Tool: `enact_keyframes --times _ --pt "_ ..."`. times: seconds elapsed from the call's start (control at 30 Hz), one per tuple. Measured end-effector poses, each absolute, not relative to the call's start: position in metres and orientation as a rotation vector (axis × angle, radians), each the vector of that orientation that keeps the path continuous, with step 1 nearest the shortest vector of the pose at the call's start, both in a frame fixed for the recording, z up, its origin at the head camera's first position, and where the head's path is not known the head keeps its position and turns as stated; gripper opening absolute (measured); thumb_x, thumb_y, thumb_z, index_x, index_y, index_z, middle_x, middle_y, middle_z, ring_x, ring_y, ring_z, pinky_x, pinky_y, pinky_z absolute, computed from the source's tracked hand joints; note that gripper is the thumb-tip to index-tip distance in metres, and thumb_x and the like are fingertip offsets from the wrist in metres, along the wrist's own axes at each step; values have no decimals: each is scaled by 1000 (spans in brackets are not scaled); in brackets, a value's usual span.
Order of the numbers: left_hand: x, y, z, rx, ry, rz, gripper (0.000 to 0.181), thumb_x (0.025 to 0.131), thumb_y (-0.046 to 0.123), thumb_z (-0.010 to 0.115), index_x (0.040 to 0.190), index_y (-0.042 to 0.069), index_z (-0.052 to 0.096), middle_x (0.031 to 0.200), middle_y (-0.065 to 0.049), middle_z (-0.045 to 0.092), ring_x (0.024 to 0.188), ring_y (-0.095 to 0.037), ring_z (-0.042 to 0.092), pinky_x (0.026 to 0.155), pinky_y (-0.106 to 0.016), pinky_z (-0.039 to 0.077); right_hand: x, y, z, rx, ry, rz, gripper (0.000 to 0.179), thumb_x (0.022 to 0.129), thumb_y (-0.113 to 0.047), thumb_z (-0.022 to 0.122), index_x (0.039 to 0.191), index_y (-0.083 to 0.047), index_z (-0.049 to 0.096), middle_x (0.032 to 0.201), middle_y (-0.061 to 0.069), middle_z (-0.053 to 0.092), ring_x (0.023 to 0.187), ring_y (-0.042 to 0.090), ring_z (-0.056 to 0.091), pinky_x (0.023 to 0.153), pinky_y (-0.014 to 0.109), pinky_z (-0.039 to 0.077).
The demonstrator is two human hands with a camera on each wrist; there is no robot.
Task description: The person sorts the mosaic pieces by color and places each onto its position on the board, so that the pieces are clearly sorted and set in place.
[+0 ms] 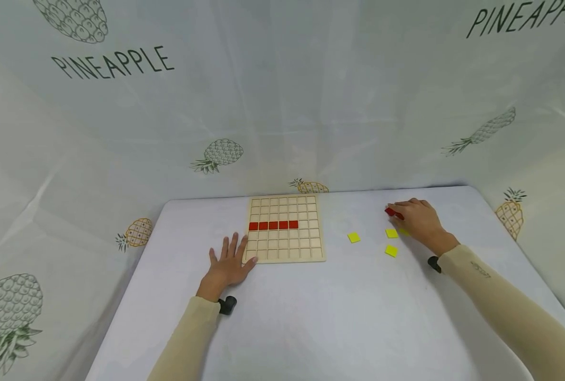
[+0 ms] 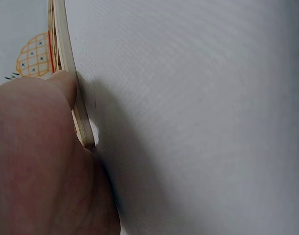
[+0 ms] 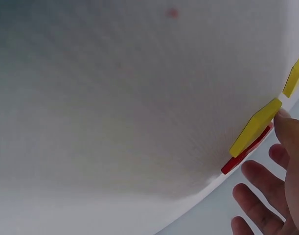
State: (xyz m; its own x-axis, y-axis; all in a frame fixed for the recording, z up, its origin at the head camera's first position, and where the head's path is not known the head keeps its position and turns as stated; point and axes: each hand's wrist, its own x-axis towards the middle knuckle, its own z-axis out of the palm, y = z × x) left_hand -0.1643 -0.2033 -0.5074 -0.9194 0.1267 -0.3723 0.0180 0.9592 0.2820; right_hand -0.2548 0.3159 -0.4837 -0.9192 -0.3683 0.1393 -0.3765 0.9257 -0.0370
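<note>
A wooden grid board (image 1: 282,256) lies at the middle of the table, with a row of several red square tiles (image 1: 273,225) in its cells. My left hand (image 1: 228,267) rests with spread fingers at its front left corner. In the left wrist view the thumb (image 2: 66,85) lies against the board's edge (image 2: 80,112). At the back right, my right hand (image 1: 418,218) is over loose red tiles (image 1: 389,211), partly covering them. From the right wrist, its fingers (image 3: 262,178) look spread and loosely bent beside a red tile (image 3: 232,165) and a yellow tile (image 3: 254,128).
Several yellow square tiles lie on the white table (image 1: 301,317), one (image 1: 353,237) nearer the board and another (image 1: 391,251) in front of the right hand. A pineapple-print sheet (image 1: 282,95) hangs behind the table. Both wrists wear small black devices (image 1: 227,305).
</note>
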Motion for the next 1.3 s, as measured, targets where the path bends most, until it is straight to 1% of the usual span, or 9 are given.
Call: enact_keyframes --times 0.2,0.4,0.63,0.7,0.83,1.0,1.17,1.3 --pt "-163 -203 -507 107 2719 383 82 110 55 36 171 13 0 177 -16 -14 162 -40 -16 120 -74 -12 -260 315 -483 593 -2987 104 44 95 -12 79 137 -2 69 131 24 71 111 45 64 97 62 51" --pt "-161 -203 -506 117 2728 374 81 111 54 36 171 13 0 177 -17 -13 162 -41 -15 120 -75 -11 -263 310 -484 631 -2970 88 37 95 -4 76 132 -3 73 125 20 75 108 42 65 93 58 53" --pt "-158 -201 -500 114 2726 374 81 111 57 35 172 13 3 177 -17 -10 163 -41 -13 121 -74 -11 -264 302 -484 658 -2939 113 28 95 -3 77 123 -2 78 115 19 78 104 40 65 94 59 53" --pt "-158 -201 -501 115 2731 383 81 111 56 36 172 13 3 177 -18 -10 162 -42 -12 121 -75 -11 -264 300 -484 655 -2944 129 27 94 -1 77 121 -1 78 112 19 78 102 39 65 93 58 53" --pt "-161 -203 -507 119 2737 391 82 111 55 37 171 12 3 177 -18 -11 162 -42 -13 120 -75 -12 -263 295 -485 659 -2954 122 25 94 2 76 118 -1 80 110 18 78 102 39 65 96 60 52" --pt "-161 -203 -506 123 2729 378 82 111 55 37 171 12 2 177 -18 -12 162 -42 -13 120 -76 -11 -261 293 -484 690 -2934 87 23 94 2 76 115 -3 81 110 19 78 102 40 65 96 61 53" --pt "-159 -200 -500 123 2722 366 82 111 57 34 172 13 1 177 -17 -12 162 -41 -14 121 -75 -11 -257 287 -480 694 -2929 79 23 95 0 76 117 -2 80 115 19 77 107 40 65 96 59 54" --pt "-156 -199 -494 125 2736 377 80 111 57 34 171 12 6 178 -18 -7 163 -43 -9 121 -75 -10 -256 279 -476 717 -2905 80 25 94 0 77 119 -1 79 115 18 78 107 39 65 98 58 54"
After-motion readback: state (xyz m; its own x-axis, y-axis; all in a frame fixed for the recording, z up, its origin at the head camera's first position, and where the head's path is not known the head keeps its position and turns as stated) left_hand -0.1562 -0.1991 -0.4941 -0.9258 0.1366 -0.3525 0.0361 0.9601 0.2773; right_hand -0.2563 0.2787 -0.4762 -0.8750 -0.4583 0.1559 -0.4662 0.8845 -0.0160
